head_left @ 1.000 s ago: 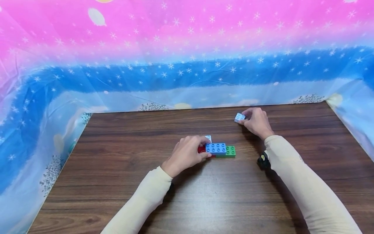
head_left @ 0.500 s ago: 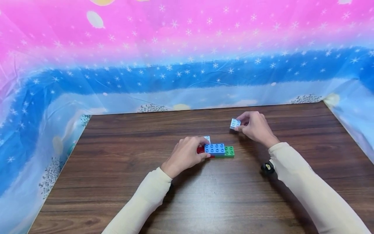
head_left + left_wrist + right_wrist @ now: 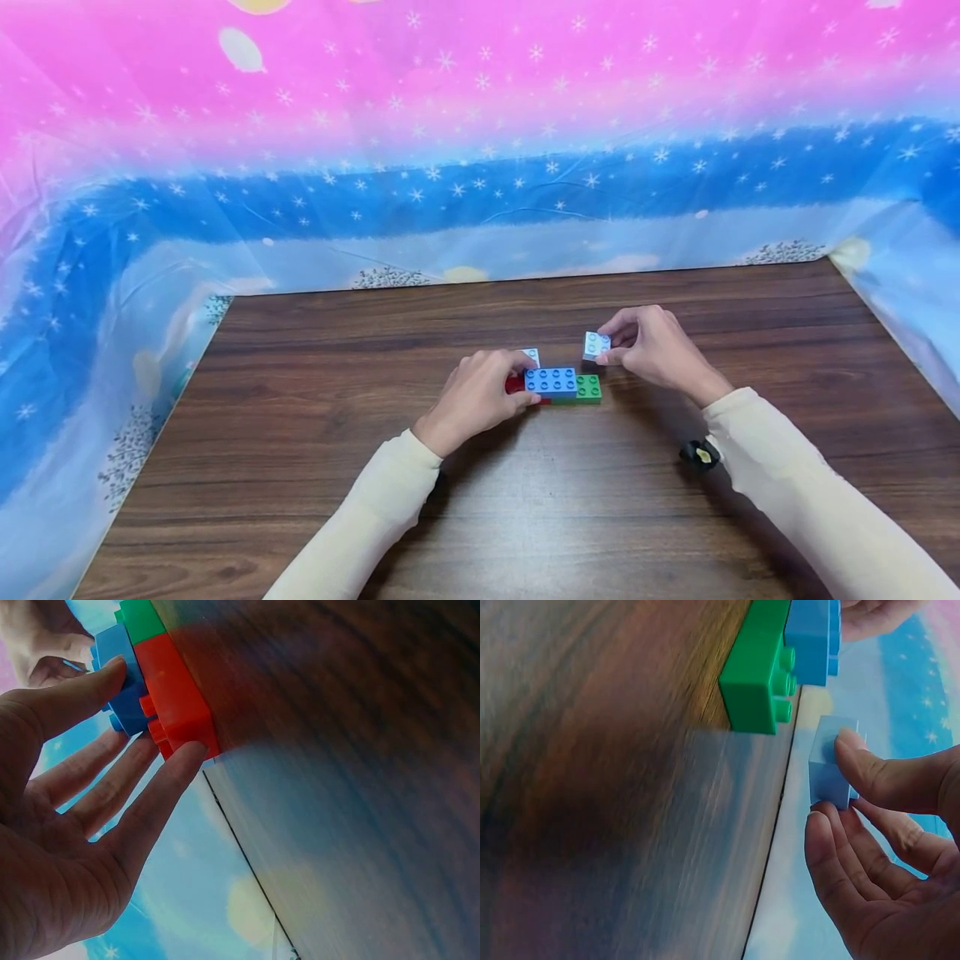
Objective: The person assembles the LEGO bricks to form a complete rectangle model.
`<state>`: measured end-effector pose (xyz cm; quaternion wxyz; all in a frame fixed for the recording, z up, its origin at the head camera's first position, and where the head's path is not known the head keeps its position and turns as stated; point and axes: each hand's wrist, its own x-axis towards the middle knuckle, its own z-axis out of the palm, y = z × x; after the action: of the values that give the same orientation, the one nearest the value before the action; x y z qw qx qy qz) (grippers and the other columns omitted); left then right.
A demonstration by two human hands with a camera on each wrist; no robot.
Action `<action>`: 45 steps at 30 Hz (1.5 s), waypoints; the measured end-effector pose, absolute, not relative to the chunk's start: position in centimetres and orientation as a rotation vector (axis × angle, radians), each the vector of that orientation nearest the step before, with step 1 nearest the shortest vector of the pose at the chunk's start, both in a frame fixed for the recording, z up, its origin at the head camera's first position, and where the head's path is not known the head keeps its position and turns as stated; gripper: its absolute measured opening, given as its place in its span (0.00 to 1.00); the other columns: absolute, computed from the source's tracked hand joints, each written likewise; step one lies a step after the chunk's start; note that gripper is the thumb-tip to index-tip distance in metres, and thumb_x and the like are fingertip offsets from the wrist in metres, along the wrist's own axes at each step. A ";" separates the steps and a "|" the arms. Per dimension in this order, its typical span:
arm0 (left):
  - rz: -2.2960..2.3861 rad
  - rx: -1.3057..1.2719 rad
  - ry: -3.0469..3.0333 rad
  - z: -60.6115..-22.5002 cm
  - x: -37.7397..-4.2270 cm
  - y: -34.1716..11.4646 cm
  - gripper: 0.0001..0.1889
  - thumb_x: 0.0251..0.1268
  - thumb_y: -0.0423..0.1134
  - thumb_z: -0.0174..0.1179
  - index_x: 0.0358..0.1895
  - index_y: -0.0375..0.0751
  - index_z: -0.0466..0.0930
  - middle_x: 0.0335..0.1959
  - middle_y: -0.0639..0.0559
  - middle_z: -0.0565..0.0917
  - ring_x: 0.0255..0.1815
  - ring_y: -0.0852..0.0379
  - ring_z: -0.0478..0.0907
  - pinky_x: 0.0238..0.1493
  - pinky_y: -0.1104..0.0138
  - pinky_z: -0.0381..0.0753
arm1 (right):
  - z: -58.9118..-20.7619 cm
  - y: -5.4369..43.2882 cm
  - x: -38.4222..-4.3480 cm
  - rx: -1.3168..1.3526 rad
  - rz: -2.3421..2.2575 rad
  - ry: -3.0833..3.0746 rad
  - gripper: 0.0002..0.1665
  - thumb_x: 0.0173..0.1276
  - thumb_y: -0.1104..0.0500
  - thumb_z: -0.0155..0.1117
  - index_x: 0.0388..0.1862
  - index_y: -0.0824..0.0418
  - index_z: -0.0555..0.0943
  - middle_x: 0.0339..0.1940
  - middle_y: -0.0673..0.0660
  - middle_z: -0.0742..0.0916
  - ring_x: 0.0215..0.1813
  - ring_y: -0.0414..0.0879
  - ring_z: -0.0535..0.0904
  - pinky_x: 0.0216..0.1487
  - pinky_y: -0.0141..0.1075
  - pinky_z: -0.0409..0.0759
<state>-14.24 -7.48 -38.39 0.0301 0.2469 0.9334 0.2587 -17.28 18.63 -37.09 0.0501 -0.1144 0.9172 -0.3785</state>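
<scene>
A blue building brick [image 3: 551, 381] sits across a red brick [image 3: 174, 697] and a green brick [image 3: 589, 388], which lie end to end on the table. My left hand [image 3: 480, 392] holds this stack at its left end, thumb on the blue brick's near side and one fingertip touching the red brick. Partly hidden behind the left fingers is a pale brick [image 3: 532, 356]. In my right hand [image 3: 660, 350], a small pale blue brick [image 3: 832, 761] is pinched between thumb and fingers. It hangs above the table, apart from the stack, just behind the green brick's exposed studs.
The dark wood-grain table [image 3: 300, 467] spreads around the stack. A pink and blue snowflake cloth [image 3: 480, 192] stands along its back and sides. A black band with a small device [image 3: 699, 454] sits at the right wrist.
My right hand has come nearer and slightly to the left with the pale blue brick, towards the stack. The left hand and the stack have stayed in place.
</scene>
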 end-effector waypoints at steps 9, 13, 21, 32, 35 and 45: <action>0.830 0.756 2.864 -38.5 -14.3 -7.7 0.18 0.60 0.44 0.75 0.52 0.43 0.86 0.44 0.48 0.88 0.38 0.55 0.80 0.42 0.61 0.80 | -37.3 18.2 -16.2 -0.419 -1.166 2.731 0.15 0.58 0.66 0.78 0.44 0.68 0.86 0.36 0.57 0.88 0.39 0.48 0.82 0.41 0.41 0.81; 0.850 0.752 2.855 -38.5 -14.3 -7.7 0.18 0.60 0.43 0.75 0.52 0.42 0.87 0.44 0.49 0.88 0.39 0.55 0.81 0.43 0.61 0.80 | -37.4 18.2 -16.0 -0.420 -1.163 2.710 0.15 0.57 0.67 0.79 0.43 0.68 0.86 0.36 0.57 0.87 0.38 0.48 0.82 0.41 0.41 0.81; 0.877 0.751 2.844 -38.4 -14.3 -7.7 0.17 0.61 0.42 0.74 0.51 0.41 0.87 0.43 0.50 0.87 0.39 0.54 0.81 0.43 0.61 0.80 | -37.5 18.0 -15.7 -0.462 -1.156 2.669 0.13 0.58 0.67 0.78 0.42 0.67 0.87 0.36 0.56 0.88 0.37 0.48 0.82 0.39 0.40 0.81; 0.885 0.758 2.844 -38.4 -14.3 -7.6 0.17 0.60 0.43 0.75 0.51 0.42 0.87 0.43 0.50 0.88 0.38 0.54 0.80 0.42 0.62 0.80 | -37.6 18.0 -15.5 -0.493 -1.143 2.665 0.13 0.56 0.68 0.79 0.40 0.67 0.87 0.33 0.55 0.88 0.35 0.46 0.82 0.37 0.39 0.81; 0.888 0.755 2.842 -38.5 -14.3 -7.5 0.17 0.60 0.42 0.75 0.50 0.42 0.87 0.42 0.50 0.87 0.37 0.54 0.80 0.41 0.62 0.79 | -37.7 18.0 -15.5 -0.498 -1.144 2.659 0.13 0.55 0.68 0.79 0.40 0.67 0.86 0.33 0.55 0.88 0.35 0.46 0.82 0.36 0.38 0.81; 0.901 0.755 2.843 -38.5 -14.3 -7.5 0.16 0.60 0.41 0.75 0.50 0.41 0.87 0.42 0.50 0.88 0.37 0.54 0.81 0.40 0.63 0.79 | -37.8 18.0 -15.4 -0.512 -1.144 2.656 0.13 0.55 0.68 0.79 0.39 0.68 0.86 0.32 0.55 0.87 0.34 0.45 0.82 0.37 0.38 0.81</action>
<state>-14.27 -7.48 -38.54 0.0325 0.2451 0.9237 0.2926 -15.37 17.97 -37.78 0.1023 -0.1736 0.8996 -0.3875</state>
